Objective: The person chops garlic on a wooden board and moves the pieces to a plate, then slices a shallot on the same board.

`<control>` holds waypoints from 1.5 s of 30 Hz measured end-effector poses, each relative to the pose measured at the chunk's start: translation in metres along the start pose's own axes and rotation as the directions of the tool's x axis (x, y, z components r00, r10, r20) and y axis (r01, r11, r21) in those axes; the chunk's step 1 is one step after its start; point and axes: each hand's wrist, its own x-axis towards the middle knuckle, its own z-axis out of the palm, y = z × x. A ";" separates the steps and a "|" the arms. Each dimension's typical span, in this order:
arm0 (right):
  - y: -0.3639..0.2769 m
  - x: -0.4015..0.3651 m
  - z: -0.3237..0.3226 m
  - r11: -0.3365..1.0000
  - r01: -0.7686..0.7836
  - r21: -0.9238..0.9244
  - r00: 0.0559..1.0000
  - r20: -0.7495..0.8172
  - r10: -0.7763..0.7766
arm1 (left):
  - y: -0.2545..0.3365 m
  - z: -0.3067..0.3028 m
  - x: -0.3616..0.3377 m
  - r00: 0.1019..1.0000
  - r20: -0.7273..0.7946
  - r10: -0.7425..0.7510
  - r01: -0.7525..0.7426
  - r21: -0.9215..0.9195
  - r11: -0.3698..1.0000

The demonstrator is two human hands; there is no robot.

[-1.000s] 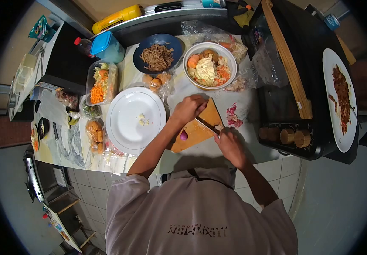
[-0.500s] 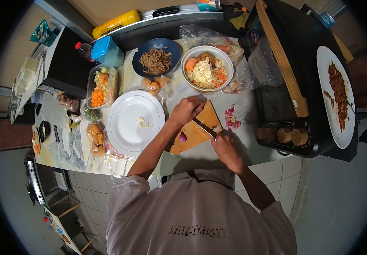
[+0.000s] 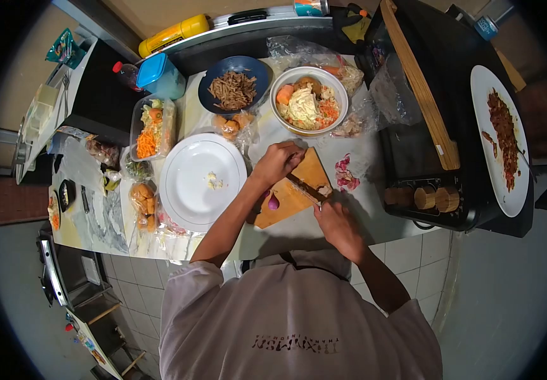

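Note:
My right hand [image 3: 338, 227] is closed round the handle of a knife [image 3: 303, 191], whose blade lies slantwise across a wooden cutting board [image 3: 312, 170]. My left hand [image 3: 278, 163] rests over the board's upper left part with its fingers curled in; whatever is under them is hidden. Near the knife's handle end sits a small pale piece [image 3: 324, 190], too small to name. A whole purple shallot [image 3: 273, 202] lies on the board's left side. Reddish-purple peels [image 3: 347, 172] are scattered just right of the board.
Left of the board stands a white plate [image 3: 178, 209] with small pale chopped bits. Behind are a bowl [image 3: 276, 115] of mixed food, a dark bowl [image 3: 205, 95] of brown strips and a tub [image 3: 135, 130] of shredded vegetables. A black oven [image 3: 406, 149] flanks the right.
The knife's blade has turned slightly and its face now looks lighter. Both hands stay in almost the same place.

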 end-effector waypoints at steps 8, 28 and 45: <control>0.008 -0.004 0.035 1.000 0.023 0.008 0.996 -0.084 -0.022 | 0.000 -0.002 -0.006 0.999 0.032 0.016 -0.018 0.074 0.997; 0.016 0.015 0.018 0.999 -0.023 0.023 0.999 -0.032 0.024 | 0.004 0.004 -0.003 1.000 0.021 0.010 -0.013 0.154 0.988; 0.009 0.011 -0.016 0.993 -0.032 0.110 0.999 -0.002 0.032 | 0.005 -0.002 0.004 1.000 0.030 0.010 -0.010 0.001 1.000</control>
